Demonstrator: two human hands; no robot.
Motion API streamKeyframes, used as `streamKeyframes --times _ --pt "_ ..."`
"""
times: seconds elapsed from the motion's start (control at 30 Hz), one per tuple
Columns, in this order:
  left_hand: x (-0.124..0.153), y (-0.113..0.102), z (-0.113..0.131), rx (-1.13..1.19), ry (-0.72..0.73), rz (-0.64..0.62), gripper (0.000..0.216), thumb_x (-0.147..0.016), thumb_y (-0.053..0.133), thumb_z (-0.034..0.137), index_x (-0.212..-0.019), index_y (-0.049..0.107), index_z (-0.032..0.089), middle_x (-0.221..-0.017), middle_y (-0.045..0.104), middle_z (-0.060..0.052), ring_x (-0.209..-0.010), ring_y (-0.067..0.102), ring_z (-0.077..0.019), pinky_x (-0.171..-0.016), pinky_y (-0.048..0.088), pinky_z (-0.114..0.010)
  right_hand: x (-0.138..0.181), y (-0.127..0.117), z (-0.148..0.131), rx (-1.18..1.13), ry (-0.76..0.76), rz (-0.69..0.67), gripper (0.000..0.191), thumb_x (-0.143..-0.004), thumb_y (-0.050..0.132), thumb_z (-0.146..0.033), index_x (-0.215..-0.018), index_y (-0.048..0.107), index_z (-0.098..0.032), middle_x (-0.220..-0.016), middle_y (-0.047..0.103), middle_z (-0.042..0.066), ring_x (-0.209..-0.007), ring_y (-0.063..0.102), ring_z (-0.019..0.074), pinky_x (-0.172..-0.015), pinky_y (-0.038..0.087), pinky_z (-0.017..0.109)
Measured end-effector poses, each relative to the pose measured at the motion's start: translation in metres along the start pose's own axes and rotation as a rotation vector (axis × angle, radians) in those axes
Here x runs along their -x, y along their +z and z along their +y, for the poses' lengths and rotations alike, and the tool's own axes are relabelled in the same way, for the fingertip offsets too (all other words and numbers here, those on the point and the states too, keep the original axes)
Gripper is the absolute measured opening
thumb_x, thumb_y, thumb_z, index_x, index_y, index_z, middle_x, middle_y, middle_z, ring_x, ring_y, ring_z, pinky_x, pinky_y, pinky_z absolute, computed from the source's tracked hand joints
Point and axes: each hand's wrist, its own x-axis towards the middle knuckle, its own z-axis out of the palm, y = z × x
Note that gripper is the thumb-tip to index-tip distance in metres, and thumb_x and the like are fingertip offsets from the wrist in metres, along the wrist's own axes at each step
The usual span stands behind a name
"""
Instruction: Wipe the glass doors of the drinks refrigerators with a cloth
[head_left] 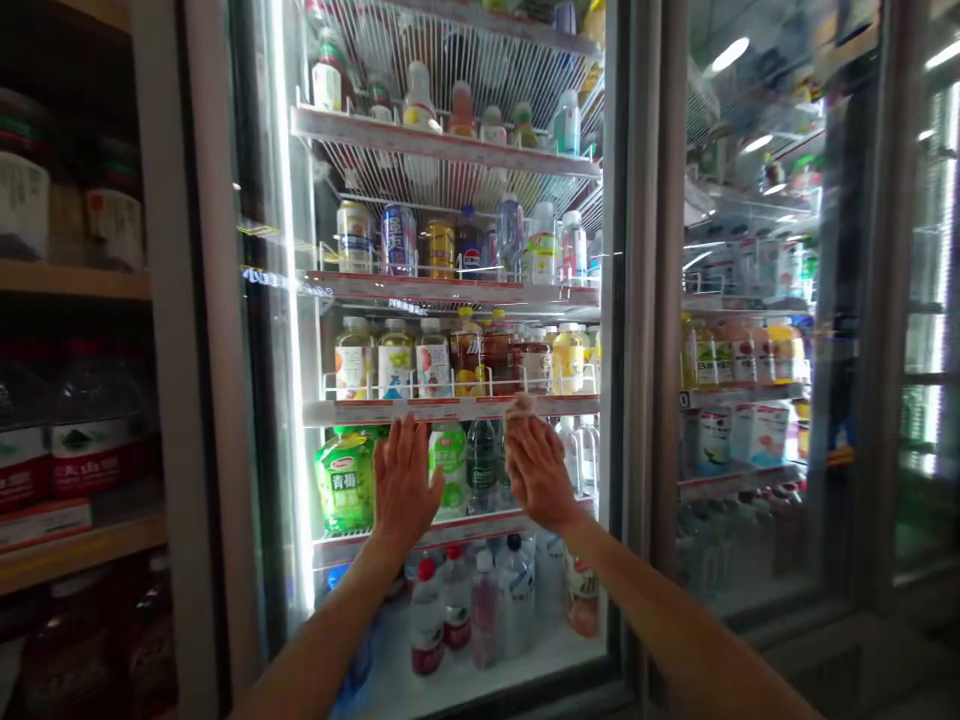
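My left hand point(407, 480) is raised in front of a lit drinks fridge, its fingers stretched up and the thumb out, seemingly flat on the glass door point(277, 560). It holds nothing. To its right, my right hand point(538, 462) presses a pale crumpled cloth point(520, 404) to the same glass; most of the cloth is hidden under the fingers. Behind the glass, a green pack point(345, 480) shows left of my left hand, and a dark green bottle point(481, 455) shows between the two hands.
Shelves of bottles and cans fill the fridge, with several bottles point(427, 620) on its floor. A metal door frame point(651, 300) stands at the right, then another glass-fronted fridge point(742, 450). At the left are wooden shelves point(75, 280) with jars and bottles.
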Motion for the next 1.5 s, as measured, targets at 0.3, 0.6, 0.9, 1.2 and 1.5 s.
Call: streamKeyframes --times 0.3,0.6,0.9,1.2,1.5 --pt "-0.019 0.003 -0.008 0.013 -0.038 -0.003 0.061 -0.084 0.044 0.031 -0.139 0.027 0.012 -0.146 0.028 -0.017 -0.139 0.017 -0.0270 -0.112 0.014 -0.050 -0.019 0.001 0.015 0.110 0.281 0.236 0.050 -0.089 0.038 -0.021 -0.138 0.036 -0.014 -0.149 0.026 0.011 -0.138 0.021 0.0280 -0.108 0.028 0.053" --pt "-0.027 -0.007 -0.025 -0.005 -0.081 0.017 0.064 -0.085 0.043 0.034 -0.142 0.022 0.015 -0.148 0.026 -0.015 -0.139 0.018 -0.0277 -0.111 0.016 -0.050 -0.030 0.008 0.003 0.040 0.259 0.283 0.053 -0.090 0.038 -0.022 -0.142 0.029 -0.019 -0.150 0.024 0.010 -0.138 0.020 0.0281 -0.107 0.027 0.055" --pt "-0.030 -0.010 -0.035 -0.008 -0.065 0.033 0.062 -0.085 0.043 0.035 -0.141 0.025 0.013 -0.147 0.027 -0.016 -0.139 0.017 -0.0272 -0.112 0.015 -0.050 -0.040 0.021 -0.040 -0.019 -0.067 0.085 0.055 -0.087 0.042 -0.022 -0.141 0.031 -0.021 -0.147 0.032 0.006 -0.138 0.021 0.0243 -0.111 0.024 0.048" --pt "-0.029 -0.011 -0.039 -0.058 -0.045 0.024 0.058 -0.087 0.041 0.034 -0.138 0.030 0.011 -0.145 0.030 -0.017 -0.139 0.017 -0.0262 -0.112 0.015 -0.049 -0.053 0.029 -0.064 -0.051 -0.124 -0.004 0.053 -0.087 0.042 -0.024 -0.140 0.034 -0.021 -0.146 0.034 0.004 -0.140 0.015 0.0235 -0.113 0.019 0.047" --pt "-0.029 -0.005 -0.034 -0.049 -0.071 0.041 0.058 -0.086 0.040 0.033 -0.138 0.030 0.008 -0.145 0.028 -0.019 -0.139 0.016 -0.0283 -0.111 0.015 -0.051 -0.067 0.022 -0.047 0.007 0.134 0.165 0.052 -0.089 0.038 -0.024 -0.139 0.035 -0.016 -0.148 0.028 0.009 -0.139 0.017 0.0277 -0.111 0.021 0.052"
